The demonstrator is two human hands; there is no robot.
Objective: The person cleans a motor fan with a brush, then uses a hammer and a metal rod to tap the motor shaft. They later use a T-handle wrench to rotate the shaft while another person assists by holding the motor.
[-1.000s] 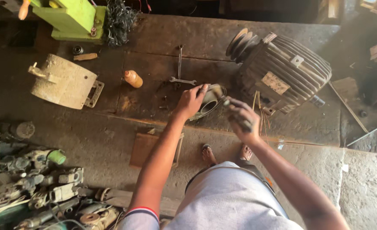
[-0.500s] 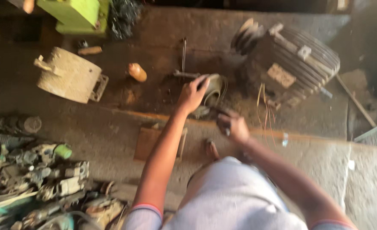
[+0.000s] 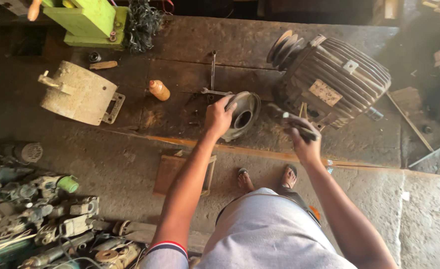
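Standing in sandals on a concrete floor point(image 3: 379, 209), looking straight down over a pale shirt; lying at the near left, a heap of small motor parts and tools point(image 3: 36, 214); resting just ahead of the feet, a flat wooden board point(image 3: 172, 172); reaching forward over the edge of the dark, oily table point(image 3: 180, 65), both arms; gripping the rim of a round metal end cover point(image 3: 244, 114), the left hand point(image 3: 219, 117), fingers curled over its near edge and tilting it up on the table; closing around a dark tool handle point(image 3: 292, 122), the right hand point(image 3: 303, 142), held just beside the cover and close to the motor, the tool's head being too blurred to name; lying touching the far side of the cover, two spanners point(image 3: 213, 82); sitting to the right, a big ribbed electric motor point(image 3: 337, 82) with a grooved pulley at its far end; standing left of the spanners, a small orange bottle point(image 3: 159, 90); resting further left, a pale curved metal housing point(image 3: 78, 93); occupying the far left corner, a bright green machine block point(image 3: 88, 20) beside a tangle of dark wire point(image 3: 143, 25).
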